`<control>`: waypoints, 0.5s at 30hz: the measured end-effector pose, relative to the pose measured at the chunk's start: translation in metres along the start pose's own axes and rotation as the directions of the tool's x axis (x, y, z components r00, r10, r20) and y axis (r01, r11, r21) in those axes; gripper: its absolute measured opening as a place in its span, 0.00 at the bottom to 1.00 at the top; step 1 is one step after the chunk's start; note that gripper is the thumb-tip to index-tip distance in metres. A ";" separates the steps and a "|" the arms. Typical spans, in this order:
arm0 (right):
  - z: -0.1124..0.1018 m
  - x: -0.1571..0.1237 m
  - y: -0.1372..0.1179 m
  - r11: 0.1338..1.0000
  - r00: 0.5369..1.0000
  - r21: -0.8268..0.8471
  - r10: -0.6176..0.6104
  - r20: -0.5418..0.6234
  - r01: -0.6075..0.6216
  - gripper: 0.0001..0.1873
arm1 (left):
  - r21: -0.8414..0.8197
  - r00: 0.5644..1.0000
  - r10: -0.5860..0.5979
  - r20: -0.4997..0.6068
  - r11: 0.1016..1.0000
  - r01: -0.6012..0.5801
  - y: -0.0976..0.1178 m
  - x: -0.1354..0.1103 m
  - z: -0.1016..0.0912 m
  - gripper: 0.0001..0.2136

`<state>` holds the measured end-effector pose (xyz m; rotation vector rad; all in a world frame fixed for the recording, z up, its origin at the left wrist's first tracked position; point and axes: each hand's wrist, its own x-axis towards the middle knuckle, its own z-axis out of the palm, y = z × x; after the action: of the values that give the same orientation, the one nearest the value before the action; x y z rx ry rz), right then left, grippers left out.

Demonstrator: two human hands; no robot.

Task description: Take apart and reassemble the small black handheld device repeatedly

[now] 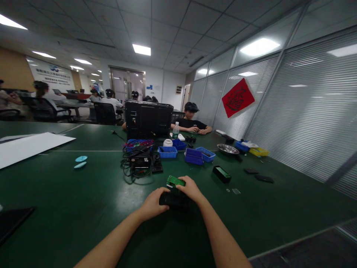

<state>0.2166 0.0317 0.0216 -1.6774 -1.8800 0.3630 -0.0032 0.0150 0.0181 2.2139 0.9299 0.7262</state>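
Observation:
Between thumb and fingers, my left hand (154, 203) grips the end of a black plastic case (175, 201) low over the green table. Just above and behind that case, my right hand (191, 188) pinches a green circuit board (175, 181) by its right end. The board is slightly tilted, and a pale part shows at its lower left edge. My right wrist partly covers the case's right side. To the right, a second black case (222, 174) with a green board inside lies on the table.
Beyond my hands are tangled black cables (129, 163), a black webcam-like device (157, 163), blue bins (167, 152), a metal bowl (228, 149) and a large black panel (148, 120). Flat black pieces (264, 179) lie at right, light-blue discs (80, 162) at left. A person (192, 121) sits across the table.

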 end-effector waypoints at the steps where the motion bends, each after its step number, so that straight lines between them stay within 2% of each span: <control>1: -0.001 0.000 0.001 1.000 1.000 -0.023 0.011 -0.011 -0.011 0.21 | -0.027 1.000 -0.023 -0.010 0.999 0.022 -0.001 0.000 0.000 0.22; 6: -0.008 0.002 0.001 0.992 0.991 -0.104 0.057 -0.119 -0.069 0.20 | -0.102 0.990 -0.108 -0.085 0.990 0.100 -0.007 0.002 -0.001 0.20; 8: -0.011 0.002 0.000 0.996 0.976 -0.061 0.057 -0.208 -0.072 0.19 | -0.112 0.988 -0.120 -0.101 0.988 0.108 -0.008 0.002 -0.001 0.21; 10: -0.015 0.002 -0.002 0.996 0.959 0.071 0.074 -0.273 -0.056 0.20 | -0.114 0.986 -0.125 -0.107 0.987 0.113 -0.008 0.002 -0.001 0.21; 12: -0.022 0.001 -0.006 0.965 0.965 0.262 0.079 -0.251 -0.011 0.20 | -0.110 0.986 -0.127 -0.105 0.987 0.115 -0.008 0.002 -0.001 0.22; 15: -0.033 -0.006 -0.015 0.852 0.997 0.519 -0.042 -0.072 0.073 0.20 | -0.099 0.986 -0.126 -0.110 0.988 0.116 -0.009 0.002 0.000 0.22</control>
<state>0.2239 0.0174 0.0543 -1.2437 -1.5937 0.7213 -0.0062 0.0214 0.0121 2.0337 1.0566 0.8303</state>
